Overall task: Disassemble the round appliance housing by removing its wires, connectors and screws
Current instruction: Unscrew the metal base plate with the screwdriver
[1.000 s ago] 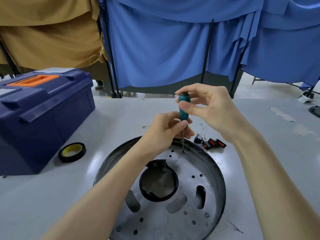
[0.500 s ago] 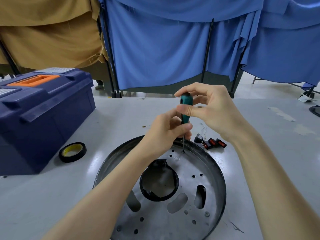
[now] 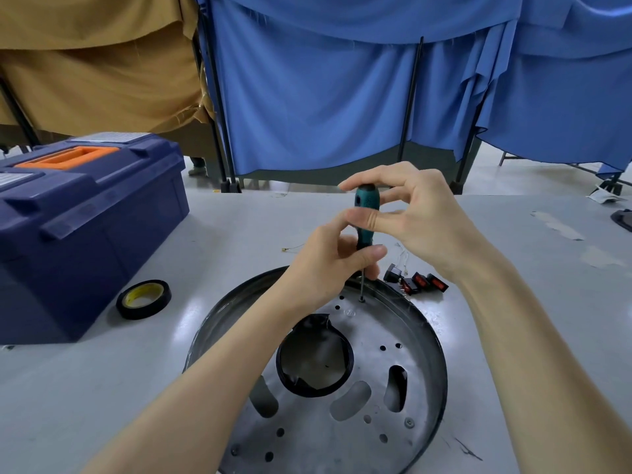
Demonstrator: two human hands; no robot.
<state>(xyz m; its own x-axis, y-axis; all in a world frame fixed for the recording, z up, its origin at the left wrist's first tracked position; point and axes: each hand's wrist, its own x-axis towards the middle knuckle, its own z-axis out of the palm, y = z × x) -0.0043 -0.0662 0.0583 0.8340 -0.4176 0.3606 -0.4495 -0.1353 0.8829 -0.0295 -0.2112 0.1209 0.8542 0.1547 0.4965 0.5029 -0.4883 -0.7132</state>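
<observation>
The round metal housing (image 3: 420, 357) lies flat on the grey table, with a black-rimmed centre hole and several cut-outs. A teal-handled screwdriver (image 3: 366, 213) stands nearly upright, its tip on a screw (image 3: 361, 300) near the housing's far rim. My left hand (image 3: 328, 265) pinches the lower handle and shaft. My right hand (image 3: 410, 217) grips the top of the handle with thumb and fingers. Another screw (image 3: 409, 422) sits at the housing's right side.
Small black and red connectors (image 3: 415, 282) with thin wires lie just beyond the housing's far rim. A roll of black tape (image 3: 143, 299) sits to the left. A navy toolbox (image 3: 78, 227) with an orange handle stands at the far left. Blue curtains hang behind the table.
My right fingers have shifted round the handle's top, turning the screwdriver. The tip stays on the same screw and my left hand keeps its hold.
</observation>
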